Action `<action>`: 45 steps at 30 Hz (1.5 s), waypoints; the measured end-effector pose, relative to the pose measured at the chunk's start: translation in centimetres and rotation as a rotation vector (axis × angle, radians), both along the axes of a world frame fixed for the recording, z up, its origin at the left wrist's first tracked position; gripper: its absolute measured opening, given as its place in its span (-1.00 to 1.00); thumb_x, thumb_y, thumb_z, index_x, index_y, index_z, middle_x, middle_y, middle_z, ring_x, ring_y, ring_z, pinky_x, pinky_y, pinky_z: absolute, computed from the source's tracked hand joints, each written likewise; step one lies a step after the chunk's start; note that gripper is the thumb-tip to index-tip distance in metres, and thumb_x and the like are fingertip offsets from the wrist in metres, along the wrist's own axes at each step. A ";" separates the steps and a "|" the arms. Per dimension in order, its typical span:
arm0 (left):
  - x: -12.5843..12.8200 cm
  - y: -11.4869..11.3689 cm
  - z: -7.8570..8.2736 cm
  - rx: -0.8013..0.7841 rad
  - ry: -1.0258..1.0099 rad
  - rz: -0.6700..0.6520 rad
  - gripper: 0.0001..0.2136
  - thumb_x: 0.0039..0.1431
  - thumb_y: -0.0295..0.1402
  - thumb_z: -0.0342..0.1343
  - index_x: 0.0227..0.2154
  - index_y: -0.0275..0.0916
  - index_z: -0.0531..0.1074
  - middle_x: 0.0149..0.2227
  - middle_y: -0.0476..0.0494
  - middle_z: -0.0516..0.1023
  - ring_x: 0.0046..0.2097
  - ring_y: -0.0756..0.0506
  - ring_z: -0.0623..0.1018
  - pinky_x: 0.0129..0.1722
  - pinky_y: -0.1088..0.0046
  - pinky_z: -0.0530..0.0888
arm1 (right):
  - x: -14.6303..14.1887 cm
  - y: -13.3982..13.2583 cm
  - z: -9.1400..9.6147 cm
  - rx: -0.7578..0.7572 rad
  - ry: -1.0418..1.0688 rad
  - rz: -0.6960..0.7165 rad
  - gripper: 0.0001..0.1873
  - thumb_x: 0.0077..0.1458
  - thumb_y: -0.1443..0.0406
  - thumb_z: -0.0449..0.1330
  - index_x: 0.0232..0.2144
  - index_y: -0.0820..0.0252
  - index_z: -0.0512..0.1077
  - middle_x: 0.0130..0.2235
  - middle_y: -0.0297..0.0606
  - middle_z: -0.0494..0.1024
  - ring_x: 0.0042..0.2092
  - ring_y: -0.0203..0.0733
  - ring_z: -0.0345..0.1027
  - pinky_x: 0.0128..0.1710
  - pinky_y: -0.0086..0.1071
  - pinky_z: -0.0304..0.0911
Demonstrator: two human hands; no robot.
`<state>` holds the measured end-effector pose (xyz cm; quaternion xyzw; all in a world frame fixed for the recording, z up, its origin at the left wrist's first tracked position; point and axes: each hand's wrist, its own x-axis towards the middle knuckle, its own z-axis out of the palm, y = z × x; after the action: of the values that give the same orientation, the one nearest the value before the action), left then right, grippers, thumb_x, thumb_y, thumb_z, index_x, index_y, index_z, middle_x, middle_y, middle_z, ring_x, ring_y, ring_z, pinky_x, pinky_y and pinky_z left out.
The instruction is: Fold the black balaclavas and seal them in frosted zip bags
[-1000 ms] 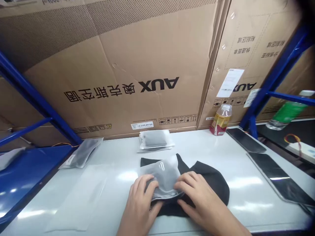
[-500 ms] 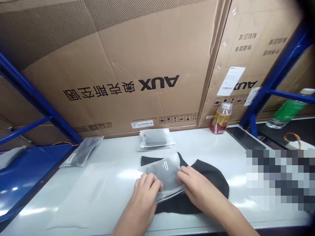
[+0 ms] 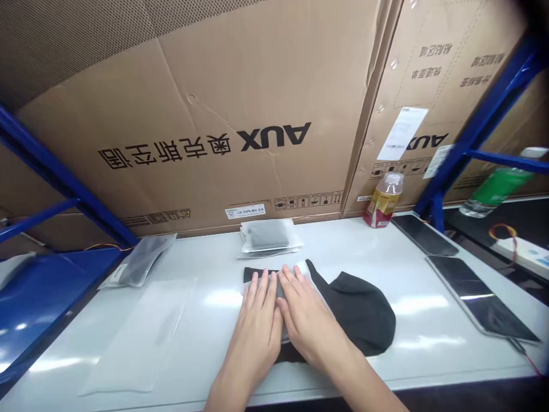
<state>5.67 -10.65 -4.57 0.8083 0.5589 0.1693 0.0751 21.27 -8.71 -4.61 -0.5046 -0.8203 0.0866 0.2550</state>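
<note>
My left hand (image 3: 258,320) and my right hand (image 3: 302,312) lie side by side, fingers stretched flat, pressing down on a translucent plastic bag (image 3: 300,269) that holds dark fabric. The bag rests on a heap of black cloth (image 3: 358,312) spread over the white table (image 3: 429,286). Most of the bag is hidden under my palms; only its far edge shows past my fingertips.
A stack of filled bags (image 3: 268,236) sits at the table's back. Another filled bag (image 3: 139,260) and flat empty bags (image 3: 141,329) lie left. A bottle (image 3: 384,200), two dark slabs (image 3: 480,297), big cardboard boxes (image 3: 214,126) and blue rack posts (image 3: 472,131) surround.
Both hands went from gripping the bag's near edge with curled fingers to lying flat on top of it, sliding away from me. The bag now lies flatter on the cloth.
</note>
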 end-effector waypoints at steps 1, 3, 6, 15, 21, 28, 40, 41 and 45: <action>-0.4 -0.2 0.1 0.006 -0.005 -0.012 -0.41 0.55 -0.32 -0.19 0.54 -0.14 -0.20 0.55 -0.24 -0.06 0.54 -0.32 -0.05 0.43 -0.21 0.19 | 0.3 0.0 -0.2 -0.020 0.001 0.007 -0.42 0.46 0.28 -0.07 0.44 0.33 0.19 0.45 0.04 0.22 0.49 0.18 0.01 0.37 0.17 0.21; -1.4 -0.7 0.8 -0.012 -0.004 -0.063 -0.39 0.55 -0.28 -0.13 0.54 -0.08 -0.21 0.55 -0.19 -0.06 0.54 -0.31 -0.02 0.44 -0.16 0.20 | 1.5 -0.1 -0.2 -0.024 0.013 0.033 -0.40 0.46 0.27 -0.05 0.46 0.31 0.15 0.46 0.01 0.20 0.49 0.17 0.00 0.37 0.17 0.22; -3.3 -1.2 2.1 -0.073 -0.002 -0.138 -0.40 0.54 -0.24 -0.07 0.52 0.05 -0.12 0.55 -0.08 -0.05 0.53 -0.27 0.02 0.45 -0.07 0.20 | 2.9 -1.1 0.4 0.066 0.045 0.133 -0.43 0.45 0.28 0.03 0.44 0.20 0.21 0.45 -0.04 0.23 0.49 0.15 0.01 0.34 0.14 0.28; -4.1 -0.2 3.1 -0.148 -0.143 -0.101 -0.56 0.58 -0.26 -0.20 0.41 0.16 0.21 0.51 0.05 0.14 0.53 -0.21 0.09 0.48 -0.16 0.04 | -1.3 -4.9 0.1 0.556 0.117 0.313 -0.79 0.38 0.42 0.18 -0.29 0.14 0.58 0.15 -0.28 0.63 0.18 -0.12 0.40 0.16 -0.20 0.31; -3.5 0.3 3.4 -0.162 -0.162 -0.099 -0.57 0.58 -0.24 -0.18 0.40 0.09 0.26 0.49 -0.01 0.20 0.52 -0.20 0.14 0.49 -0.12 0.05 | 5.2 -3.8 -0.2 0.519 0.015 0.254 -0.72 0.44 0.39 0.07 -0.24 0.10 0.56 0.09 -0.26 0.65 0.16 -0.05 0.39 0.16 -0.10 0.26; -2.9 -0.3 4.1 -0.169 -0.127 -0.070 -0.59 0.57 -0.22 -0.16 0.37 0.09 0.29 0.46 -0.01 0.26 0.51 -0.25 0.14 0.47 -0.18 0.10 | 15.4 -3.0 0.2 0.353 -0.050 0.098 -0.83 0.33 0.43 0.20 -0.24 0.04 0.52 -0.02 -0.17 0.62 0.05 0.01 0.47 0.02 -0.05 0.38; 1.7 1.2 0.8 0.007 0.013 0.068 -0.49 0.54 -0.34 -0.26 0.48 -0.25 0.09 0.48 -0.27 0.18 0.51 -0.33 0.12 0.41 -0.17 0.26 | 0.2 0.7 1.7 -0.117 0.016 -0.043 -0.43 0.47 0.26 -0.10 0.42 0.33 0.22 0.45 -0.05 0.24 0.50 0.14 -0.02 0.44 0.09 0.07; 1.6 1.2 0.3 0.019 0.019 0.067 -0.48 0.53 -0.37 -0.25 0.48 -0.25 0.09 0.49 -0.27 0.18 0.51 -0.31 0.12 0.42 -0.14 0.26 | 0.2 1.0 1.2 -0.164 -0.013 -0.032 -0.42 0.49 0.23 -0.12 0.44 0.30 0.19 0.47 -0.11 0.19 0.51 0.12 -0.05 0.46 0.08 0.03; 1.5 1.2 -0.8 0.038 0.032 0.061 -0.47 0.50 -0.38 -0.22 0.47 -0.28 0.10 0.49 -0.27 0.17 0.51 -0.32 0.14 0.42 -0.13 0.25 | 1.2 1.1 -0.3 -0.239 -0.061 -0.043 -0.39 0.50 0.21 -0.19 0.48 0.23 0.11 0.51 -0.24 0.09 0.53 0.02 -0.09 0.48 0.03 -0.05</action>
<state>7.20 -9.41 -5.36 0.7947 0.5813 0.1691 0.0453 22.42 -7.57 -4.94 -0.5512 -0.8006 0.1629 0.1697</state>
